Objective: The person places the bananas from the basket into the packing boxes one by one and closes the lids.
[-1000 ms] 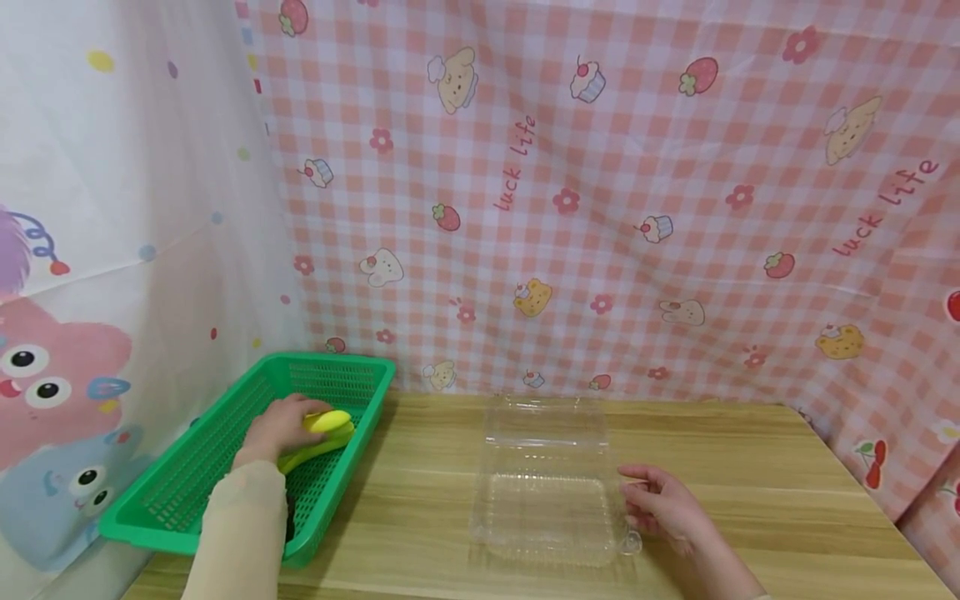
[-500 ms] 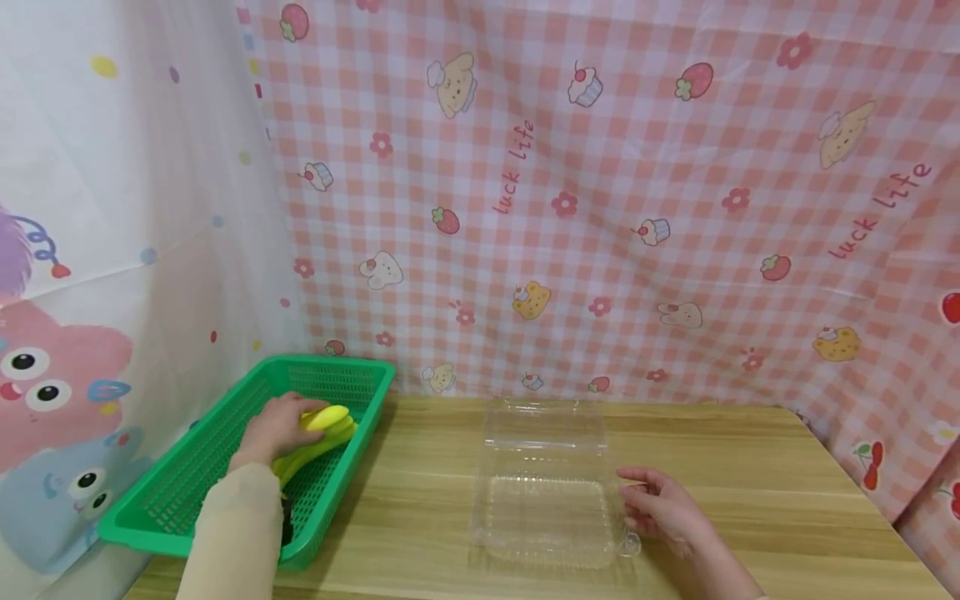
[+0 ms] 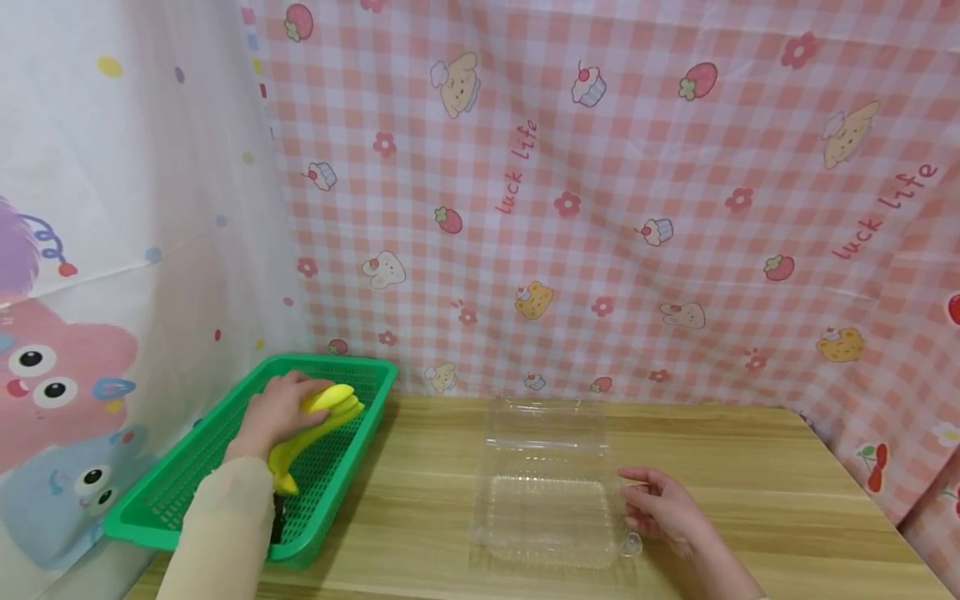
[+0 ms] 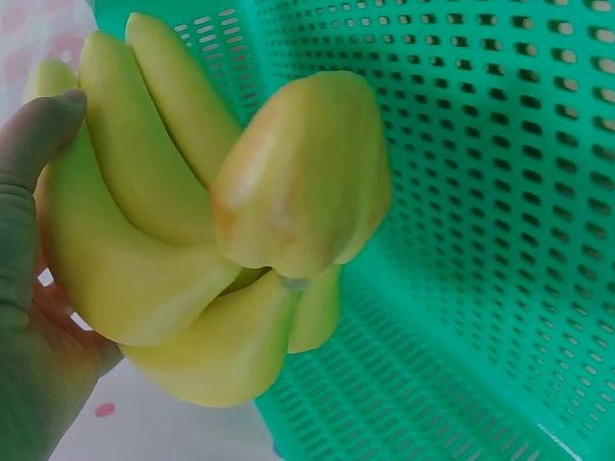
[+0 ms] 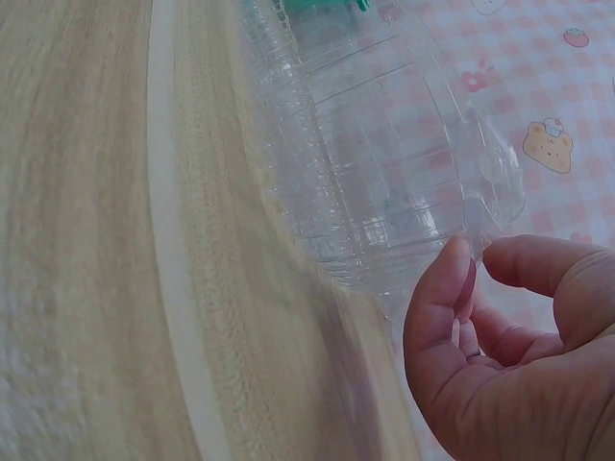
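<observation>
My left hand (image 3: 279,414) grips a bunch of yellow bananas (image 3: 306,439), holding it over the green plastic basket (image 3: 330,517). In the left wrist view the thumb lies along the outermost banana, and the knobbly stem end (image 4: 303,178) faces the camera. My right hand (image 3: 666,508) is at the right side of a clear plastic clamshell box (image 3: 551,521), which stands with its lid raised at the back. Thumb and forefinger pinch the box's edge in the right wrist view, and the other fingers are curled beneath.
Inside the basket, near its front end, a dark object (image 3: 278,521) shows partly behind the sleeve. Box and basket stand on a wood-grain table (image 3: 420,500). A pink checked cloth (image 3: 480,250) hangs behind, and a white printed cloth (image 3: 150,250) hangs at the left.
My left hand has lifted the banana bunch a little higher in the basket, so more of it shows below the hand. My right hand and the clear box have stayed put.
</observation>
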A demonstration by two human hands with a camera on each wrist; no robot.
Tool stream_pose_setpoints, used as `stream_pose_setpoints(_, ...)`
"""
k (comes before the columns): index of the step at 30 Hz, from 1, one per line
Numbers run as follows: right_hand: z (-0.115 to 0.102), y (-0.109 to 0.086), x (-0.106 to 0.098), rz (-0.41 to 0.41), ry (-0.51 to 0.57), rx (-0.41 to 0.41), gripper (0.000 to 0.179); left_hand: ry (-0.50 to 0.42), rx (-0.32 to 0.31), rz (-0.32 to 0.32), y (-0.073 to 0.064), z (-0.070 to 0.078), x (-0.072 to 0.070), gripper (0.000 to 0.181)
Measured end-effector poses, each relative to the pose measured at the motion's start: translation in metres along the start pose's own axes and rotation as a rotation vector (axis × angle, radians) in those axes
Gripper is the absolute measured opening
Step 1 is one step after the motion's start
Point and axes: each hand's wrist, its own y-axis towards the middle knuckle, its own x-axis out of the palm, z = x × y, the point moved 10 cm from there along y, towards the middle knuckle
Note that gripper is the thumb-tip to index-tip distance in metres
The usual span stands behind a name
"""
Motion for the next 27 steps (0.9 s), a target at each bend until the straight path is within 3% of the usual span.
stream_pose_setpoints(15,0.001,-0.002,0.000,0.038,-0.007,0.024,0.047,-0.011,0.058,0.085,-0.003,0.019,-0.032,0.050)
stream_pose_setpoints(27,0.003,0.001,-0.001,0.017,0.005,0.025,0.046,0.016,0.158,0.150,-0.004,0.060,-0.062,0.047)
